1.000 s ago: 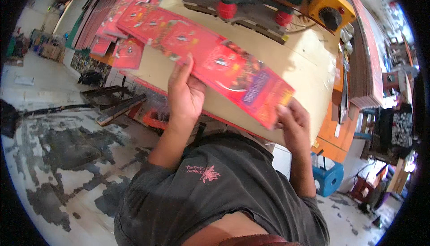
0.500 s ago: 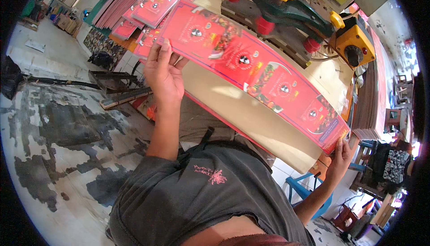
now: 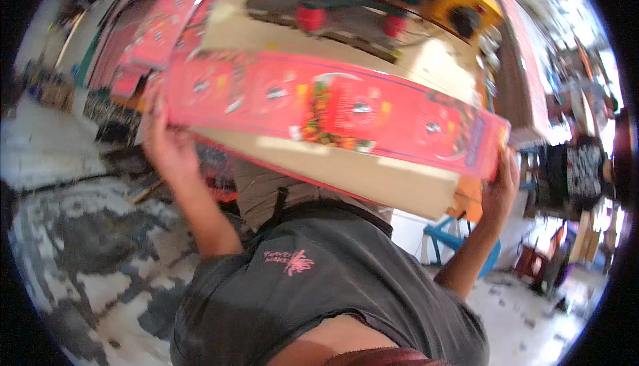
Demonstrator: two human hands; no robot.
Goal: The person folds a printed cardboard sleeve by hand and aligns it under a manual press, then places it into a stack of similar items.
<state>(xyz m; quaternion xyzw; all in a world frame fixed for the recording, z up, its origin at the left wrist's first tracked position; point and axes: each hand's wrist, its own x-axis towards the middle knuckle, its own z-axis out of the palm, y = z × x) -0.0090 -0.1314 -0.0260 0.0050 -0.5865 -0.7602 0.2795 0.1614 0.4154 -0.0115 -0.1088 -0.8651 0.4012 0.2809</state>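
Tabletop (image 3: 326, 166) beneath; red strip (image 3: 363, 109) between left grip (image 3: 171, 147), right grip (image 3: 500, 183)

Bright light burns out to white well right of the desk (image 3: 319, 163), and a pale glare patch lies on the desk's far part, beyond the strip (image 3: 266, 93). Motion blur smears the strip and the left grip (image 3: 170, 146), while the shirt (image 3: 346, 273) on the desk's near side looks sharper; fisheye distortion bends the desk's surroundings toward a black rim.
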